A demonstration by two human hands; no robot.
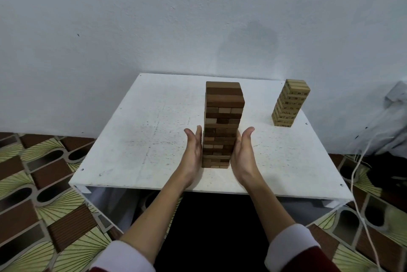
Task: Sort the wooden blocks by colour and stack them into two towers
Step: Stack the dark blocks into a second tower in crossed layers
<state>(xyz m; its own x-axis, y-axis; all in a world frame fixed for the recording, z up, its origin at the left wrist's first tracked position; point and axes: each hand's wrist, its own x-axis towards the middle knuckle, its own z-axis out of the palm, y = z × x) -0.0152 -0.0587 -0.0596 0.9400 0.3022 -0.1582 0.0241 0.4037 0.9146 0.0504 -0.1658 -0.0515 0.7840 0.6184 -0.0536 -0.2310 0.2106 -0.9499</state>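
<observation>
taller tower (223,124) mid-table (143,139) between both hands, shorter tower (289,103) far right

A home room is indicated: patterned brown-green floor covering (44,194), plain painted wall (154,18), low white desk (143,139) set against it, loose white cable (361,205) at right.

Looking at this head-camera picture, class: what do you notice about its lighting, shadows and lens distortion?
Head view: soft, even light; only a faint shadow on the wall behind the dark tower; wide-angle bending splays the table edges and tilts the pale tower; hands, left and right, look sharp; no glare.
</observation>
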